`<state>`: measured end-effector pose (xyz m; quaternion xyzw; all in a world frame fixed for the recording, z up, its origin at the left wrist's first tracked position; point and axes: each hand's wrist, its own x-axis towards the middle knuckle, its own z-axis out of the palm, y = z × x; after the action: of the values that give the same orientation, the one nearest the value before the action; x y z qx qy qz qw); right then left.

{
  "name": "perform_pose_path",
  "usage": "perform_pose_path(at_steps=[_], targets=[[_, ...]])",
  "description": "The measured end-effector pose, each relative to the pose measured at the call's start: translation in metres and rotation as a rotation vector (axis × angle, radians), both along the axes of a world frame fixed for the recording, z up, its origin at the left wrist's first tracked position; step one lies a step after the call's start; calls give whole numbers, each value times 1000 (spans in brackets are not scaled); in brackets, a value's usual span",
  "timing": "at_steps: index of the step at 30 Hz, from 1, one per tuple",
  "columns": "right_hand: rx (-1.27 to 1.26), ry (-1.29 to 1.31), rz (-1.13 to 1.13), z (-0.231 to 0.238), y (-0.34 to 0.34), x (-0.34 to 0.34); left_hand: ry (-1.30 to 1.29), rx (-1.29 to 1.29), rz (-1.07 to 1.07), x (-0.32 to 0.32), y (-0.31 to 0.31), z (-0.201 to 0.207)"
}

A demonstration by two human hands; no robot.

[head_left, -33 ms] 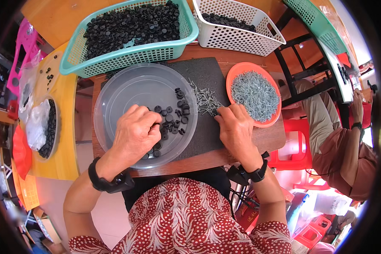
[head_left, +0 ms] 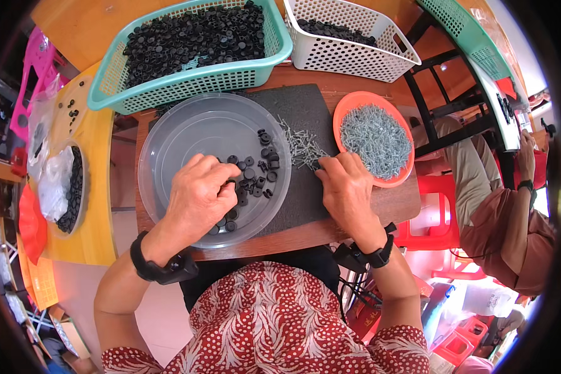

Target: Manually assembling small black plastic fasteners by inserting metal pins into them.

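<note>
My left hand (head_left: pixel 201 190) reaches over a round clear plastic tub (head_left: pixel 174 121), thumb and index finger closed on a small black plastic piece (head_left: pixel 231 182), mostly hidden by the fingers. Beside it in the tub lie several loose black round plastic pieces (head_left: pixel 255 181). Over the dark mat (head_left: pixel 305 199), my right hand (head_left: pixel 348 190) is closed, its fingertips pinched together. A bit of something dark shows at those fingertips, too small to name. Just left of them is a loose heap of silver screws (head_left: pixel 302 146). An orange bowl (head_left: pixel 339 128) full of screws stands to the right.
At the back stand a teal basket (head_left: pixel 187 85) full of black pieces and a white perforated basket (head_left: pixel 355 59). On the yellow table (head_left: pixel 100 206) at left is a tub of black pieces (head_left: pixel 76 193). Another person (head_left: pixel 505 230) sits at right near a red stool (head_left: pixel 439 215).
My left index finger has lifted very slightly. My right hand and the things on the table look the same.
</note>
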<state>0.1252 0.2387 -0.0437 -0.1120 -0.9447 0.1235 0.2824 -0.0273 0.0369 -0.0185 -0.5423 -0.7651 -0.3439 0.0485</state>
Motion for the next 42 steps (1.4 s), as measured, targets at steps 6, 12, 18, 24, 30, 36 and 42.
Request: perform_pose_path(at_steps=[6, 12, 18, 24, 30, 36, 42], targets=[[-42, 106, 95, 0, -6, -9, -288, -14, 32, 3, -1, 2], [78, 35, 155, -3, -4, -18, -848, -24, 99, 5, -4, 3], [150, -57, 260, 5, 2, -22, -1101, 33, 86, 2, -4, 3], [121, -31, 293, 3, 10, -30, -1148, 22, 82, -1, -8, 4], [95, -41, 334, -3, 12, -27, -1200, 77, 136, 3, -9, 3], [168, -26, 360, 0, 12, -27, -1205, 69, 135, 5, -8, 5], [145, 43, 325, 7, 6, -22, -1185, 90, 121, 6, -13, 8]])
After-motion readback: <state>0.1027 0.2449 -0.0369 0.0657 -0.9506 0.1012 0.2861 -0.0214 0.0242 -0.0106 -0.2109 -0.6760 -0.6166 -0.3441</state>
